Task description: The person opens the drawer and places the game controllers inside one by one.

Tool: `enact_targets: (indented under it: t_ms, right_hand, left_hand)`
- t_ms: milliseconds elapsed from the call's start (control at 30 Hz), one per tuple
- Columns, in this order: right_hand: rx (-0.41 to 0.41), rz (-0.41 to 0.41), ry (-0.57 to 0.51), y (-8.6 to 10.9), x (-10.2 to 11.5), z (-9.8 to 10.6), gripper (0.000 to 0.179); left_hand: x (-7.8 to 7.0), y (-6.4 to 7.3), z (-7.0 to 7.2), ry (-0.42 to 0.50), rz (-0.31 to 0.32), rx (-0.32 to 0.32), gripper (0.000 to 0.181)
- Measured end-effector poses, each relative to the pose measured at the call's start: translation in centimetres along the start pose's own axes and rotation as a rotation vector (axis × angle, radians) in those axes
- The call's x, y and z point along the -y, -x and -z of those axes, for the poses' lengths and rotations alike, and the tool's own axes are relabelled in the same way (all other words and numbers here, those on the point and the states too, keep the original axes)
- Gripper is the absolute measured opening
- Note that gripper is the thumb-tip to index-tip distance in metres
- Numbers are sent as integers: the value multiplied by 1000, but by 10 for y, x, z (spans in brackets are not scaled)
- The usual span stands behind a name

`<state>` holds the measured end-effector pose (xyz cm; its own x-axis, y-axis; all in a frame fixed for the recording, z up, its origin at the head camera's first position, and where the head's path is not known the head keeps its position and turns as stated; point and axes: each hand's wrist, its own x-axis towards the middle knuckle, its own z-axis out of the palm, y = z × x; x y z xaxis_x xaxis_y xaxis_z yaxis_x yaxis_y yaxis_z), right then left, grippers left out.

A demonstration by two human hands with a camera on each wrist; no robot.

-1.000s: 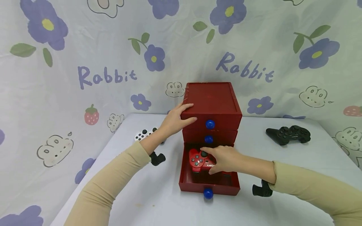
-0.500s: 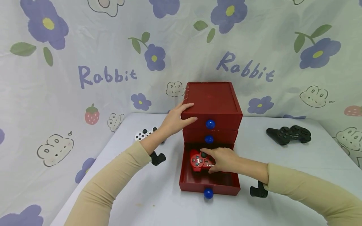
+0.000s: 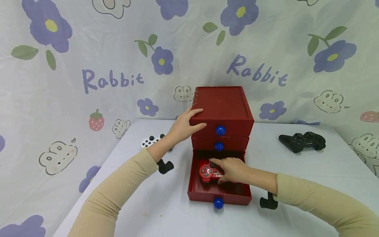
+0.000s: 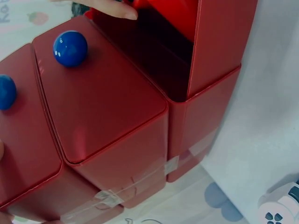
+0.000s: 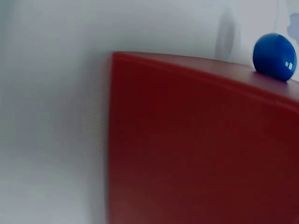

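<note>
My left hand (image 3: pixel 182 126) rests on the near left corner of a red drawer cabinet (image 3: pixel 220 102), one finger over the top and the thumb against the front. The cabinet's bottom drawer (image 3: pixel 204 197) is pulled out; the upper two are closed. Inside it sits a red game controller (image 3: pixel 207 171) marked SONY. My right hand (image 3: pixel 235 169) grips that controller by its middle and right part, thumb at the near side and index finger at the far side, hiding the right half. In the left wrist view a fingertip (image 4: pixel 124 10) shows over the drawer's opening beside the red controller (image 4: pixel 180 14).
A white game controller (image 3: pixel 149 141) lies left of the cabinet, partly behind my left forearm. At the right back lies a black game controller (image 3: pixel 303 141). A blue knob (image 3: pixel 218 203) sticks out from the open drawer's front. A printed curtain (image 3: pixel 112 39) hangs behind the table.
My right hand has lowered slightly toward the drawer's front, and the red controller has shifted a little right and nearer with it. The left hand and the cabinet have stayed still.
</note>
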<state>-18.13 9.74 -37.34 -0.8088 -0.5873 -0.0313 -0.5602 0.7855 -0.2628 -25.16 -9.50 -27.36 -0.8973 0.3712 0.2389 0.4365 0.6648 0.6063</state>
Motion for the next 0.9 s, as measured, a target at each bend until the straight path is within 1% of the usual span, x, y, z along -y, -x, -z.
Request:
enact_targets:
  t_ms: [67, 200, 567, 733, 900]
  right_hand:
    - [0, 8, 11, 0, -1, -2, 71]
    - [-1, 8, -4, 1, -1, -6, 70]
    - [4, -2, -24, 2, 0, -7, 72]
    - [16, -28, -59, 4, 2, -2, 69]
    - [-16, -28, -76, 13, 8, 11, 60]
  left_hand:
    - [0, 0, 0, -1, -2, 0, 58]
    - [1, 0, -1, -5, -13, -8, 57]
    - [2, 0, 0, -1, -23, -12, 57]
    - [1, 0, 0, -4, -28, -14, 57]
    - [1, -1, -1, -13, -30, -17, 57]
